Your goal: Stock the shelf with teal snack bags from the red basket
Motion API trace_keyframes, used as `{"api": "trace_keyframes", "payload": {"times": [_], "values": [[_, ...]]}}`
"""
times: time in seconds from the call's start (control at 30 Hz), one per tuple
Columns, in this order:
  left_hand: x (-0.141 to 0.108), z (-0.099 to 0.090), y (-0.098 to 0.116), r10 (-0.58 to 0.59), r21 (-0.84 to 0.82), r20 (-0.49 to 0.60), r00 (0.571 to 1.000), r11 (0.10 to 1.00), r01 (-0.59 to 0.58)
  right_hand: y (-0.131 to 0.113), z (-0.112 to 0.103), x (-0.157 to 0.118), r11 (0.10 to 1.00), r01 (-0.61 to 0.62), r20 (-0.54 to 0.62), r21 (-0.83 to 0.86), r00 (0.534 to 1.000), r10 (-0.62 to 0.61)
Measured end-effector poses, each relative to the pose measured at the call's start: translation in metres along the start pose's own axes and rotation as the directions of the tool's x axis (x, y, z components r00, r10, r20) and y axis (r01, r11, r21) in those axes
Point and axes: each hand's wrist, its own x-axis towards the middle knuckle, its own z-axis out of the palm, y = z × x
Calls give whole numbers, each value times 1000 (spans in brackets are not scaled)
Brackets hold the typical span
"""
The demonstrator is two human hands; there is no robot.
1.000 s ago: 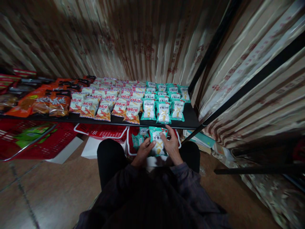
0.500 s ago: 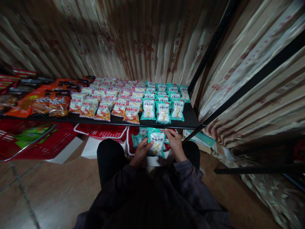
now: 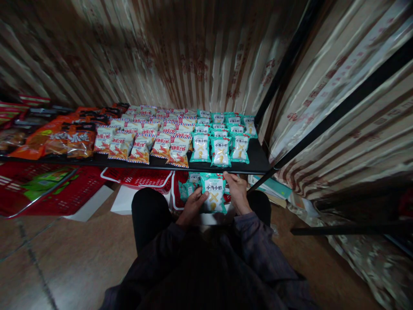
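A teal-and-white snack bag (image 3: 214,196) is held up between my hands, its printed front facing me, just below the shelf's front edge. My left hand (image 3: 192,207) grips its left side, thumb on the front and the other fingers behind. At the upper right corner, my right hand (image 3: 237,193) pinches the bag's edge. Behind the held bag, a red basket (image 3: 176,193) contains more teal bags (image 3: 187,188), partly hidden by it. Rows of matching teal bags (image 3: 221,150) stand on the right part of the black shelf (image 3: 254,165).
Left along the shelf are white-and-orange snack bags (image 3: 141,146), then orange-and-black packs (image 3: 79,141). More red baskets (image 3: 84,193) sit beneath on the floor. A black metal post (image 3: 322,116) slants at the right, before draped curtains (image 3: 355,107). Cartons (image 3: 274,189) lie below right.
The held snack bag has shifted slightly right and turned a little straighter toward me. My right hand has risen slightly at its upper corner; both hands keep hold.
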Motion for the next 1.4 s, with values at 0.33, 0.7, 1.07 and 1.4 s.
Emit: {"api": "trace_keyframes", "payload": {"times": [0.33, 0.7, 1.07, 1.4], "values": [[-4, 10, 6, 7, -11, -6, 1000, 1000, -8, -2, -1, 5, 998, 16, 1, -55, 1000, -16], [2, 17, 10, 6, 55, -87, 996, 998, -1, -2, -2, 8, 993, 62, 45, -96, 997, -58], [11, 25, 28, 49, -1, -259, 965, 999, -51, 0, -3, -4, 999, -50, 198, -16, 979, 52], [25, 32, 45, 79, -100, -330, 941, 988, -118, -3, -14, -25, 987, -160, 329, 2, 932, 150]]}}
